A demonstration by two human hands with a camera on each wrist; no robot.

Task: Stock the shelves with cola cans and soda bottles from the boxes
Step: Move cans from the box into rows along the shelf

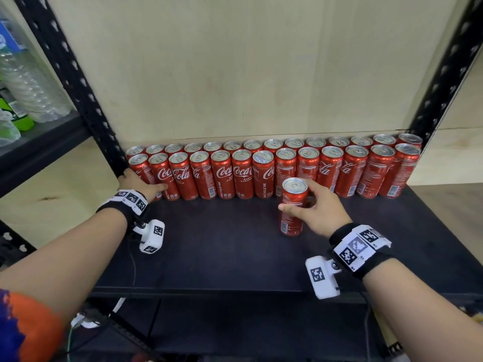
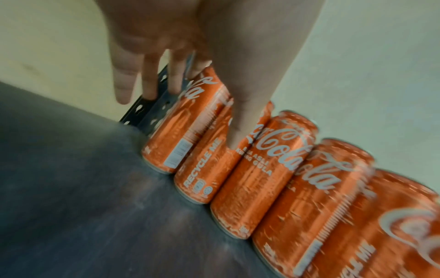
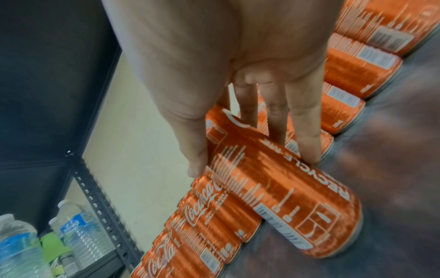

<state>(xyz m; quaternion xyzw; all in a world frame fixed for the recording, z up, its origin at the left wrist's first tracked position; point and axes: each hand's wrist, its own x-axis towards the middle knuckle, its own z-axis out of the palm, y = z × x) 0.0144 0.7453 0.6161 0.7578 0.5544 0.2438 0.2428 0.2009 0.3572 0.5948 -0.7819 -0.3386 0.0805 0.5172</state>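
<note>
Near edge: the dark flat shelf board (image 1: 209,257) lay bare in front, wide room for a third row across its whole width

Right hand (image 1: 317,211) had its grip curled round a slim red aluminium cola can (image 1: 293,205), thumb on the near side, fingers (image 3: 307,131) on the far side; can upright, base apparently on the board, just in front of the second row near its middle

Left hand (image 1: 142,185) lay flat with straight fingers against the leftmost cans of the front row, holding nothing; thumb (image 2: 240,122) across a can face

Step judged: starting the third row. Next move likely calls for sliding the held can back until it touches the row, or leftwards to begin at the end

Behind: two full rows of red cans (image 1: 274,168) ran between the black perforated steel uprights (image 1: 78,82), back row close to the pale plywood back panel (image 1: 248,61). No room left sideways

Far left, beyond the upright, clear plastic water bottles (image 3: 78,235) stood on the neighbouring shelf
</note>
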